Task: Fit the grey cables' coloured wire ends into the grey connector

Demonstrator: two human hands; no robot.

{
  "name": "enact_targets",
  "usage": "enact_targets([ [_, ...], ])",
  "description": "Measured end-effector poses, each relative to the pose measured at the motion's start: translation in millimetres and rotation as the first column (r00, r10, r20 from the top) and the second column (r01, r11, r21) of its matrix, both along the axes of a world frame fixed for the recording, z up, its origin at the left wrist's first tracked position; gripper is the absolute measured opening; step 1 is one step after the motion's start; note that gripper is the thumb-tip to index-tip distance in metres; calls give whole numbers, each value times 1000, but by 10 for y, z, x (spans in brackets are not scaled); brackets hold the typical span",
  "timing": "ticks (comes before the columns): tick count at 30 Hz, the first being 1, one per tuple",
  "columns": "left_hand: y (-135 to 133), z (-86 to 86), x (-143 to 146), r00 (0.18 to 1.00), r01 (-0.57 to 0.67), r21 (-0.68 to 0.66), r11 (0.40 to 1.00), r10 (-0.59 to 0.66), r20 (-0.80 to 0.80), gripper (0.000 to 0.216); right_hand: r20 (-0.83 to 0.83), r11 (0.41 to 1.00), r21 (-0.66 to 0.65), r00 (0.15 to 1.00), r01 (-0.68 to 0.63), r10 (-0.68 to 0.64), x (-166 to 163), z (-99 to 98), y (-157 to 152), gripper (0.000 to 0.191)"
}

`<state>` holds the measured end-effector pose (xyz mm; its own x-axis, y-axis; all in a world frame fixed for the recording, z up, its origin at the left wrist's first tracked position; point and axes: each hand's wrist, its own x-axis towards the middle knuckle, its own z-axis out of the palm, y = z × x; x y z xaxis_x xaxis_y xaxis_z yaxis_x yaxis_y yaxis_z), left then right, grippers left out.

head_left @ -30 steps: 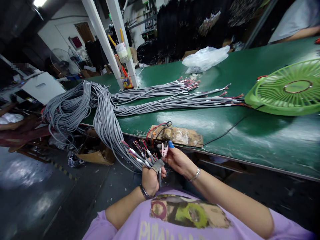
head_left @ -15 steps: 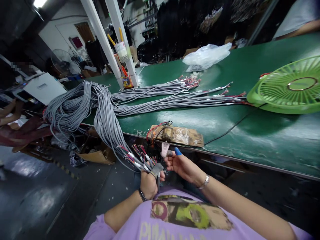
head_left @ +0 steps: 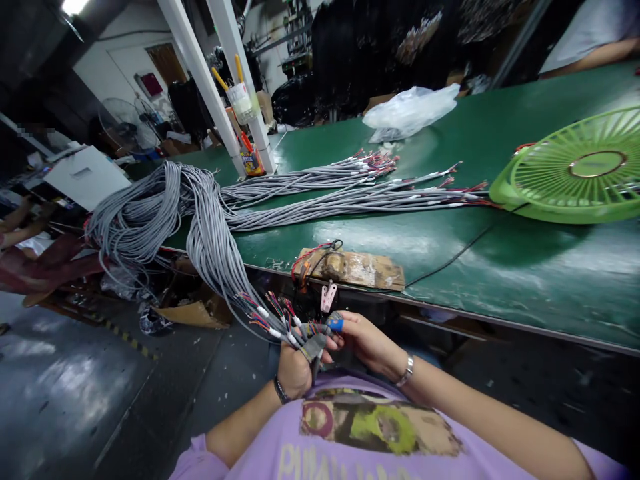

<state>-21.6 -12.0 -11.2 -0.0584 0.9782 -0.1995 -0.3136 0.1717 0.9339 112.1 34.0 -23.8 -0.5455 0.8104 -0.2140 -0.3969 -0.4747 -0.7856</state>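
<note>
My left hand [head_left: 294, 369] is closed round a bundle of grey cables [head_left: 213, 237] near their stripped ends, with a grey wrap on its thumb. Red, black and other coloured wires [head_left: 277, 308] fan out above this hand, past white sleeves on the cables. Close on its right, my right hand [head_left: 367, 339] pinches at the wire ends; a blue cover [head_left: 336, 325] shows on one digit and a dark wrap on another. The fingers partly hide what is between them. A pale pink clip-like piece [head_left: 328, 297] hangs just above the right fingertips, apart from them.
A worn wooden block [head_left: 373, 269] with red and black leads lies at the edge of the green bench [head_left: 450, 267]. More cables [head_left: 350, 200], a green fan [head_left: 575, 167] and a plastic bag [head_left: 410, 113] are on it. White posts [head_left: 200, 73] rise behind. Another person's arm is at far left.
My right hand has left the pink piece and come down and left to the wire ends, its fingers closing there. My left hand keeps its hold on the cables.
</note>
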Motion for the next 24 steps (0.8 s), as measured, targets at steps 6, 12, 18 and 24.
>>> enact_targets([
  [6,18,18,-67,995,-14,18,1000,12,97,25,-82,962,-238,984,136,-159,60,-55,162,25],
  [12,90,64,-5,994,-83,88,993,76,84,21,-139,985,-160,986,69,-92,12,84,326,33],
  [18,137,-12,66,990,-142,164,976,141,19,18,-223,986,-157,970,61,-96,-103,96,345,35],
  [24,146,-97,99,990,-131,120,984,136,-38,24,-223,975,-211,968,67,-114,-150,82,342,36],
])
